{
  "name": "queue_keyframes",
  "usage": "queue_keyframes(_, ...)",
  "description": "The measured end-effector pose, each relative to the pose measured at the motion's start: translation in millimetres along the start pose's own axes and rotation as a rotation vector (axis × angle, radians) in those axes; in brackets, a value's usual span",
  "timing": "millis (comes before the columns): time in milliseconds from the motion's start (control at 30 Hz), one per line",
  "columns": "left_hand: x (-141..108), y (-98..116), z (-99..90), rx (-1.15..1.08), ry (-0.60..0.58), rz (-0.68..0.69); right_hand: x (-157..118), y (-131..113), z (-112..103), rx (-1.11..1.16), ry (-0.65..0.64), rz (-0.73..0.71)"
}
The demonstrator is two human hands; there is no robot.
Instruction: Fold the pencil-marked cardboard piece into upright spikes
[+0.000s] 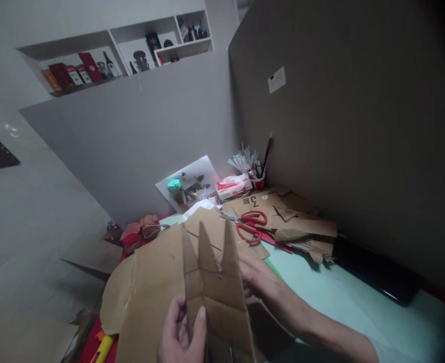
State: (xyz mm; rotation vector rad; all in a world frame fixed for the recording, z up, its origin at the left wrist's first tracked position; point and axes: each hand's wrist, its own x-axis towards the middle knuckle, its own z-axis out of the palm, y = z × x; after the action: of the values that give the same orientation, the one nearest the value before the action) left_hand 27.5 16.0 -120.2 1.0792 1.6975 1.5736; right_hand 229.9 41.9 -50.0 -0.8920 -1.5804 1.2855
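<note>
A folded cardboard piece (pixel 222 307) with three pointed tips along its top stands upright in front of me. My left hand (pixel 182 330) grips its left edge, thumb on the near face and fingers curled round the side. At its right edge is my right hand (pixel 254 277), its fingers bent and partly hidden behind the cardboard. Behind lies a large flat cardboard sheet (pixel 154 287). Scissors with red handles (pixel 250 224) rest on the cardboard just beyond the pointed tips.
Cardboard scraps (pixel 305 232) lie at the back right, near a black object (pixel 377 272). A tissue pack (pixel 233 186), a cup of brushes (pixel 258 179) and a green-lidded bottle (pixel 176 191) stand at the back. A yellow tool (pixel 103 349) is at lower left.
</note>
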Motion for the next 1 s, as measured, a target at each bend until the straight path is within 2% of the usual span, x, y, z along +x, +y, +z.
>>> queue_keyframes(133, -2, 9, 2.5, -0.031, 0.051, -0.023, -6, -4, 7, -0.076, -0.014, 0.053)
queue_keyframes(233, -12, 17, 6.6, -0.054, -0.045, -0.006, 1, -2, 7, -0.167, -0.047, 0.032)
queue_keyframes(300, -15, 25, 1.3, -0.037, -0.101, 0.011, 11, 0, 0, -0.194, -0.099, 0.032)
queue_keyframes(367, -11, 38, -12.3, 0.041, -0.064, 0.059, 21, 0, -11, -0.234, -0.187, 0.063)
queue_keyframes(400, -6, 45, -20.9, 0.104, -0.010, 0.110, 26, -1, -16, -0.266, -0.250, 0.094)
queue_keyframes(467, 7, 60, -37.5, 0.242, 0.055, 0.308, 35, -4, -23, -0.344, -0.385, 0.142)
queue_keyframes(533, 21, 72, -48.6, 0.480, 0.063, 0.528, 43, -8, -24, -0.437, -0.514, 0.168)
queue_keyframes(567, 28, 76, -51.2, 0.571, 0.006, 0.621, 47, -9, -22, -0.488, -0.571, 0.173)
queue_keyframes(633, 40, 79, -51.1, 0.644, -0.248, 0.702, 54, -10, -16, -0.593, -0.657, 0.171)
queue_keyframes(733, 53, 75, -42.3, 0.714, -0.641, 0.583, 61, -5, -7, -0.699, -0.728, 0.142)
queue_keyframes(800, 60, 70, -34.9, 0.758, -0.824, 0.482, 65, 0, -4, -0.739, -0.752, 0.122)
queue_keyframes(867, 67, 66, -29.0, 0.793, -0.917, 0.434, 67, 5, -4, -0.772, -0.771, 0.109)
queue_keyframes(1000, 80, 63, -24.3, 0.848, -1.008, 0.395, 68, 7, -14, -0.870, -0.795, 0.095)
